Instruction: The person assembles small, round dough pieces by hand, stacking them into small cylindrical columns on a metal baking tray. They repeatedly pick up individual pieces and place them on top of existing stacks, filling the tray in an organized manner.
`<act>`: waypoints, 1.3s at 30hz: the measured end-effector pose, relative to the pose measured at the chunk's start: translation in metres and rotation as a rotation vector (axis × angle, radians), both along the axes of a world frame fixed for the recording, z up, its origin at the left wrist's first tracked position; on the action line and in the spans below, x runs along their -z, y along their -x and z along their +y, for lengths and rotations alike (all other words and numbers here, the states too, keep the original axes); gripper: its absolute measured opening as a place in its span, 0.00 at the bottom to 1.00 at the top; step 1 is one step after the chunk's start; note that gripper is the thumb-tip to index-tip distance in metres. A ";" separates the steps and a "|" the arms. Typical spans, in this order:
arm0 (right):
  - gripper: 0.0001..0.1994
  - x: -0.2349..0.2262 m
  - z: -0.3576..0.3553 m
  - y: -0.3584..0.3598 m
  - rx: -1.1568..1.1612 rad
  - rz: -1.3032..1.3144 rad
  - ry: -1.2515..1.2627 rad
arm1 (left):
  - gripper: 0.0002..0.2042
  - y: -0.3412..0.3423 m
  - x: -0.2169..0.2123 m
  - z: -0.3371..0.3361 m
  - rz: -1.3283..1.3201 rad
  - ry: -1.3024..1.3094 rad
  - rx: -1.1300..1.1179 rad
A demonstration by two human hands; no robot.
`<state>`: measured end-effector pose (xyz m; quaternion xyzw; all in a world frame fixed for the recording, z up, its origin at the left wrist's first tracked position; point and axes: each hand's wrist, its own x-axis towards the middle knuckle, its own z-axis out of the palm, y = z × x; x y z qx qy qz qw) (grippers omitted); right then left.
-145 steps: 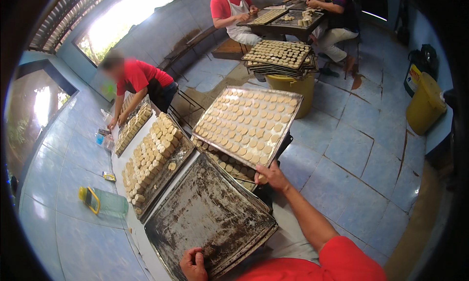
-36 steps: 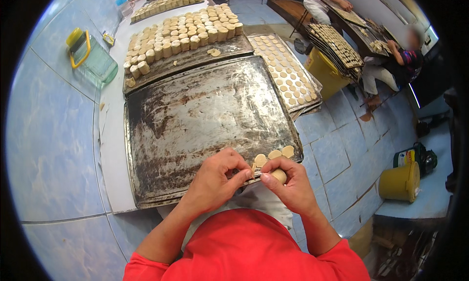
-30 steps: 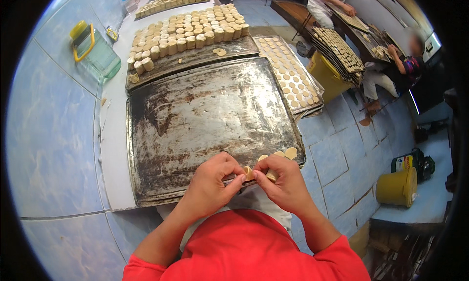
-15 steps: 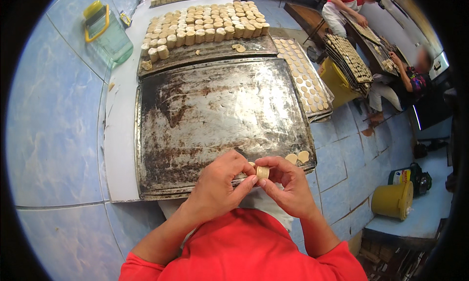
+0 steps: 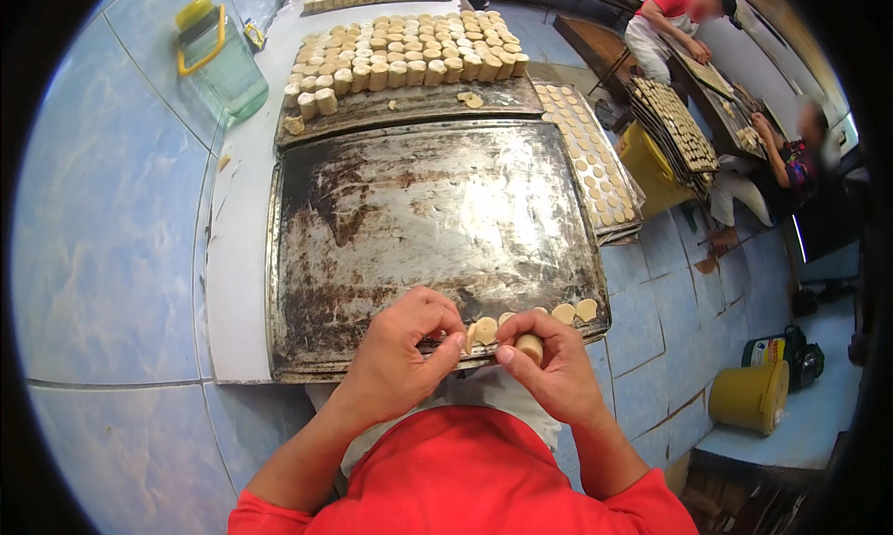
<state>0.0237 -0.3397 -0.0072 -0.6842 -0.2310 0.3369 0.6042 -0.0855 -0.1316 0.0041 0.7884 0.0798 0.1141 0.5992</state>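
presently, a dough disc [image 5: 470, 339] and dough roll [image 5: 530, 349] are at the near edge of the tray [image 5: 409, 191].
the right hand [image 5: 556, 366] curls around the roll; the left hand [image 5: 405, 344] seems to pinch the disc, probably light, soft, easily torn: best hold its rim.

Left hand [image 5: 395, 344]: thumb and index finger are brought together at the tips in a pinch; the knuckles stand above and behind the grip. Right hand [image 5: 563, 358]: fingers curl over the grip, thumb along its near side, pointing toward the left hand. A gap separates the hands. Left forearm [image 5: 321, 437] and right forearm [image 5: 609, 442] slope back and outward from the grips.
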 end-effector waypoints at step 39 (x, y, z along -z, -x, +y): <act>0.07 -0.015 0.062 0.026 -0.242 0.097 0.119 | 0.03 0.056 0.013 0.036 -0.039 0.100 -0.053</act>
